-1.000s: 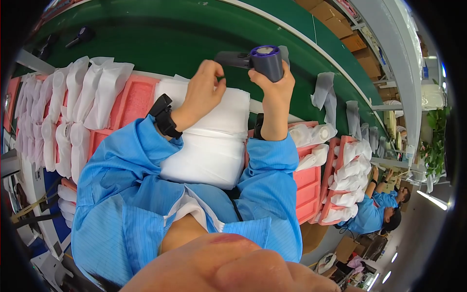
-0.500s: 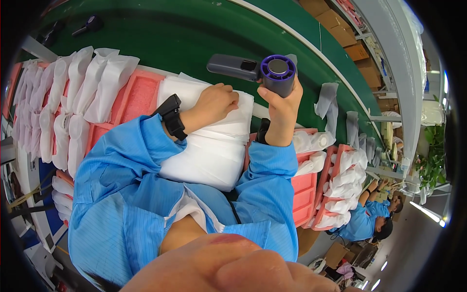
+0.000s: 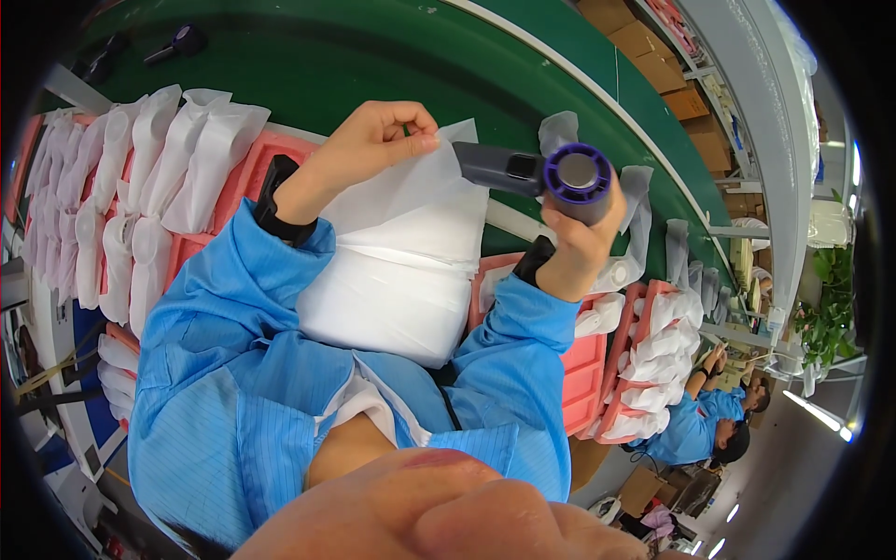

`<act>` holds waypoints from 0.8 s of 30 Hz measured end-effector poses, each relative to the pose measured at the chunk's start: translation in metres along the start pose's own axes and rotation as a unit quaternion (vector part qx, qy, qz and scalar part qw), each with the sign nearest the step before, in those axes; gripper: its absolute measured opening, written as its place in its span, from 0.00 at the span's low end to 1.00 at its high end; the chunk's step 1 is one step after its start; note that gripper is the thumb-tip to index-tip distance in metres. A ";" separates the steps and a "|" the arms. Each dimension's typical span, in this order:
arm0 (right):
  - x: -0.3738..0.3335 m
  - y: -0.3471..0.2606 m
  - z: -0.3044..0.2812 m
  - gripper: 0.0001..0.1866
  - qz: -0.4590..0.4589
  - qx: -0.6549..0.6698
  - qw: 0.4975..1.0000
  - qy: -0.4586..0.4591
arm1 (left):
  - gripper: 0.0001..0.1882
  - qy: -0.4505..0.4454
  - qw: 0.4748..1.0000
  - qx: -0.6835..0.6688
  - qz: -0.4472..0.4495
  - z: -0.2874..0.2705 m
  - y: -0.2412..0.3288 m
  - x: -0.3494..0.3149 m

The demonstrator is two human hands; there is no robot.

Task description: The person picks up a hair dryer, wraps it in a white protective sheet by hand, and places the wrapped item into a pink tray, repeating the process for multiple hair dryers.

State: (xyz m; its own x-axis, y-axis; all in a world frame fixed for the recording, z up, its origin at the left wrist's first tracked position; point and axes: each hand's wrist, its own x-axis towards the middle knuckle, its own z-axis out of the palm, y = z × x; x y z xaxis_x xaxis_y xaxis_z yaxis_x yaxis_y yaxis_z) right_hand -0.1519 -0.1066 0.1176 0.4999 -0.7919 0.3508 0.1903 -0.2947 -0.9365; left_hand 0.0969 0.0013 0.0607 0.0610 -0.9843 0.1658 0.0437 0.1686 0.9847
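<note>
My left hand (image 3: 373, 140) pinches the upper edge of a thin translucent white bag (image 3: 397, 196), lifting it off a pile of similar white bags (image 3: 383, 313) in front of my body. My right hand (image 3: 590, 238) is wrapped around the head of a dark grey handheld fan (image 3: 577, 177) with a purple ring and a silver centre. The fan's handle points left, its end close to the raised edge of the bag. Whether the handle's tip is inside the bag or just beside it, I cannot tell.
Pink foam trays (image 3: 257, 173) on the left hold several wrapped pieces (image 3: 201, 177). More wrapped pieces (image 3: 653, 359) fill trays on the right. Across the green belt (image 3: 327, 56) lie unwrapped dark fans (image 3: 177, 45) at the far left. Co-workers in blue (image 3: 695, 425) sit at the right.
My left hand has moved up and away from the pile, raising a bag's edge. The fan in my right hand has shifted right and slightly down.
</note>
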 end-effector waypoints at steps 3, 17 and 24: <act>0.002 0.011 0.019 0.36 0.020 -0.013 0.998 -0.058 | 0.07 0.043 0.998 -0.039 -0.023 0.009 0.024 -0.008; -0.011 0.028 0.092 0.30 -0.124 -0.274 0.952 -0.063 | 0.07 0.096 0.973 -0.205 0.053 0.025 0.032 -0.024; -0.009 0.029 0.087 0.32 -0.193 -0.311 0.931 -0.002 | 0.16 0.191 0.909 0.261 0.264 0.068 0.037 -0.037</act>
State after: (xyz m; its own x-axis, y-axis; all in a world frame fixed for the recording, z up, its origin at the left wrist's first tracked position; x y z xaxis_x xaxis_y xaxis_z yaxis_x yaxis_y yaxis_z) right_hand -0.0774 -0.0616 0.0871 0.4987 -0.5616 0.6602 -0.1684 -0.8100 -0.5617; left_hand 0.0289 0.0404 0.0949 0.2824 -0.6668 0.6896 -0.5646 0.4656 0.6815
